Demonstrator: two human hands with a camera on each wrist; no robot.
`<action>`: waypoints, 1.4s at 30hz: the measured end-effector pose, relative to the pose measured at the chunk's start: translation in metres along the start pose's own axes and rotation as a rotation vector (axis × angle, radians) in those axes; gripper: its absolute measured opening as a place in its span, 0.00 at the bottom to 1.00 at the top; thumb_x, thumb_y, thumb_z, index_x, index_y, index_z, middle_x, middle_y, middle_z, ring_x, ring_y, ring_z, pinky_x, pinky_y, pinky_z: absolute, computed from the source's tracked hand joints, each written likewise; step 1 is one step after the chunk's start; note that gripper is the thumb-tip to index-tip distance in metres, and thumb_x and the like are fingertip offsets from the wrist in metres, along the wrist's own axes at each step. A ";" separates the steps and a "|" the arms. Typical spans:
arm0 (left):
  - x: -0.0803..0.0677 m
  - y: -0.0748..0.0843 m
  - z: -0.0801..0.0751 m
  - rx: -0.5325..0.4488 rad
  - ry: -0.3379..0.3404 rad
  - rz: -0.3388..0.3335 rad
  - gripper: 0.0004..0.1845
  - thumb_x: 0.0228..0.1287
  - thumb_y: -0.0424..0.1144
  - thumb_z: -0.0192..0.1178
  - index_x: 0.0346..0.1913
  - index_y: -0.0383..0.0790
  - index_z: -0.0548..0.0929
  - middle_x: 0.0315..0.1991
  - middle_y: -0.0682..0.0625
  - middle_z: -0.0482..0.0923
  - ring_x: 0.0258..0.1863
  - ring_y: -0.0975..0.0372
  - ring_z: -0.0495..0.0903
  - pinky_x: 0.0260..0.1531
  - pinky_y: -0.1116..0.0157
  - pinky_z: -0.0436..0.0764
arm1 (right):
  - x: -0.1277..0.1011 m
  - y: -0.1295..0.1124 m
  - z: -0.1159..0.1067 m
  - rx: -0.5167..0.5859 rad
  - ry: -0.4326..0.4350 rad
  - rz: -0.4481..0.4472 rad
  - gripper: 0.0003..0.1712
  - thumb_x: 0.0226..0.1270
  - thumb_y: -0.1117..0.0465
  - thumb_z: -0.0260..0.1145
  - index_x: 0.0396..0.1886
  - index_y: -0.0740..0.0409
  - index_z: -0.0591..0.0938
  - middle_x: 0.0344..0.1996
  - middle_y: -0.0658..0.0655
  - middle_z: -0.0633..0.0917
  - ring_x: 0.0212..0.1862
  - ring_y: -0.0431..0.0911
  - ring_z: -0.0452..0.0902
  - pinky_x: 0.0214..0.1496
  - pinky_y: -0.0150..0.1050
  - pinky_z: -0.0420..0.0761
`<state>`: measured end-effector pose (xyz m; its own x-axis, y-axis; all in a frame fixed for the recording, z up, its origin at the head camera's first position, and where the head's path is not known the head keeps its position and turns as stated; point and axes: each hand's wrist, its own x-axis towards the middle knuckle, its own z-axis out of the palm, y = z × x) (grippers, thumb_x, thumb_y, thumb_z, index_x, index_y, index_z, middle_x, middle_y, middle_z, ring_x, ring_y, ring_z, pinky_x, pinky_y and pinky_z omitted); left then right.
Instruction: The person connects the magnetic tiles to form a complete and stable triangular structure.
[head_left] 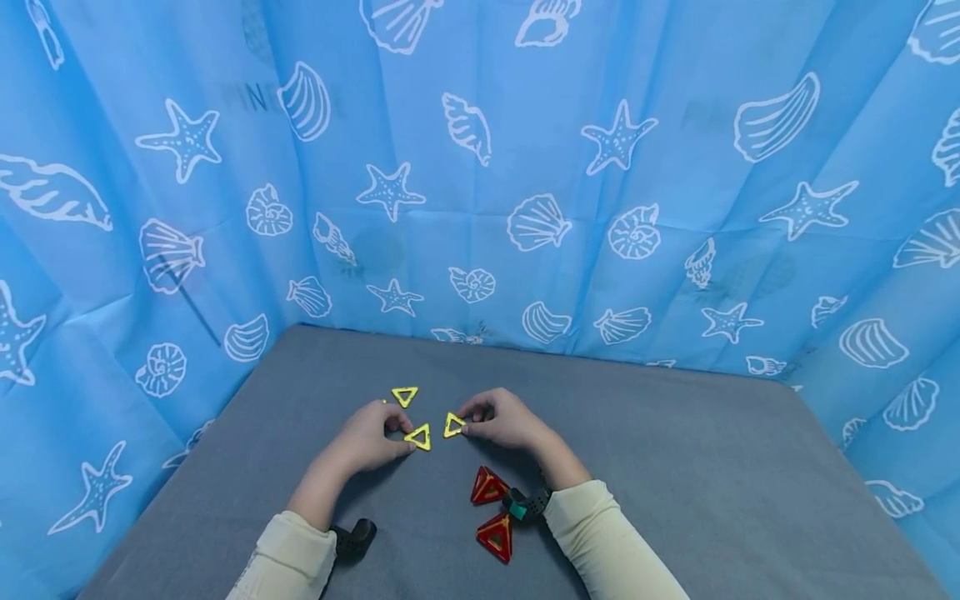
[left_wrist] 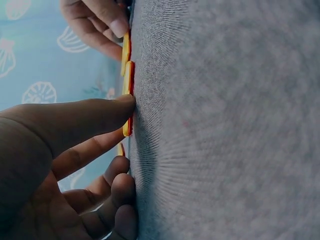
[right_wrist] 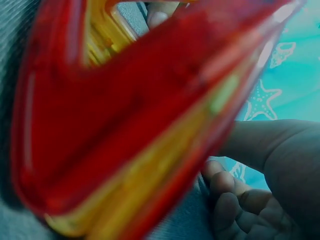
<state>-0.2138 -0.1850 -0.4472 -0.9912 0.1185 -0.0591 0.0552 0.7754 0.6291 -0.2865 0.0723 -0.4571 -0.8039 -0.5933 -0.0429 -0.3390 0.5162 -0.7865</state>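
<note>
**Two hands on two yellow triangles**

Two yellow triangles lie side by side near the middle of the grey table (head_left: 675, 467), one under each hand. The left hand (head_left: 372, 437) has its fingers curled, with thumb and fingertip pinching the left yellow triangle (head_left: 419, 437) at its left edge; in the left wrist view a fingertip (left_wrist: 122, 102) presses that flat piece against the cloth. The right hand (head_left: 504, 419) is curled too, its fingertips pinching the right yellow triangle (head_left: 453, 425) on its right side. The two pieces sit just beside each other, corners nearly meeting; whether they touch cannot be told.

A third yellow triangle (head_left: 405, 395) lies apart from both hands, a little toward the far edge of the table, just beyond the left hand's fingers.

Nearer the front edge, just beside the right wrist, lie two red triangles: one (head_left: 487, 487) close to the wrist, the other (head_left: 497, 536) nearer the front edge. The right wrist view is filled by a blurred red triangle with yellow inside.

Both arms wear pale cream sleeves (head_left: 607, 542), each with a dark device strapped under the wrist.

The table is covered in plain grey fabric. A blue curtain (head_left: 525, 125) printed with white shells and starfish hangs round its far and side edges.
</note>
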 end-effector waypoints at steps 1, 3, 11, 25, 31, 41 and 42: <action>0.000 0.001 0.000 -0.001 -0.001 -0.001 0.09 0.60 0.38 0.79 0.39 0.43 0.88 0.41 0.49 0.79 0.41 0.59 0.77 0.48 0.51 0.78 | 0.000 -0.001 0.000 -0.003 -0.004 -0.005 0.11 0.72 0.62 0.73 0.51 0.57 0.91 0.34 0.51 0.83 0.34 0.42 0.75 0.36 0.36 0.75; -0.001 0.002 0.000 -0.005 -0.002 0.000 0.09 0.60 0.38 0.79 0.39 0.43 0.88 0.40 0.48 0.80 0.41 0.59 0.77 0.47 0.52 0.78 | -0.001 0.000 0.000 -0.008 -0.010 -0.015 0.11 0.72 0.62 0.73 0.51 0.57 0.91 0.33 0.51 0.84 0.34 0.42 0.75 0.37 0.36 0.75; -0.002 0.007 0.006 -0.022 -0.011 0.003 0.08 0.61 0.35 0.78 0.39 0.41 0.88 0.36 0.50 0.79 0.36 0.61 0.76 0.42 0.57 0.77 | -0.001 -0.001 0.002 -0.009 -0.028 -0.035 0.11 0.72 0.62 0.73 0.50 0.58 0.92 0.31 0.51 0.85 0.32 0.40 0.75 0.34 0.34 0.75; -0.003 0.013 0.011 -0.050 -0.003 0.004 0.07 0.62 0.32 0.77 0.37 0.40 0.87 0.32 0.50 0.78 0.32 0.60 0.74 0.35 0.61 0.74 | -0.003 -0.004 0.001 -0.006 -0.103 -0.040 0.09 0.73 0.62 0.72 0.49 0.55 0.93 0.28 0.48 0.83 0.29 0.39 0.73 0.31 0.33 0.72; -0.002 0.015 0.010 -0.059 0.003 -0.005 0.07 0.62 0.32 0.77 0.37 0.39 0.86 0.30 0.50 0.77 0.31 0.60 0.74 0.35 0.61 0.73 | -0.003 -0.005 0.000 0.019 -0.099 -0.038 0.05 0.69 0.64 0.75 0.43 0.59 0.91 0.30 0.48 0.82 0.33 0.40 0.74 0.36 0.33 0.75; -0.003 0.016 0.011 -0.061 -0.008 -0.019 0.08 0.61 0.32 0.77 0.36 0.39 0.85 0.29 0.51 0.76 0.30 0.60 0.73 0.33 0.62 0.71 | -0.004 -0.004 -0.001 0.049 -0.117 -0.022 0.07 0.63 0.65 0.79 0.39 0.59 0.90 0.30 0.48 0.81 0.35 0.40 0.74 0.38 0.34 0.76; -0.003 0.015 0.012 -0.063 -0.009 -0.020 0.08 0.61 0.32 0.77 0.36 0.39 0.85 0.29 0.51 0.76 0.30 0.60 0.73 0.33 0.62 0.71 | -0.004 -0.003 -0.001 0.049 -0.119 -0.023 0.07 0.63 0.65 0.79 0.39 0.59 0.90 0.30 0.48 0.82 0.35 0.40 0.75 0.38 0.34 0.76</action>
<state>-0.2084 -0.1661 -0.4464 -0.9909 0.1089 -0.0791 0.0272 0.7375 0.6748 -0.2829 0.0736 -0.4537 -0.7316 -0.6752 -0.0945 -0.3305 0.4725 -0.8170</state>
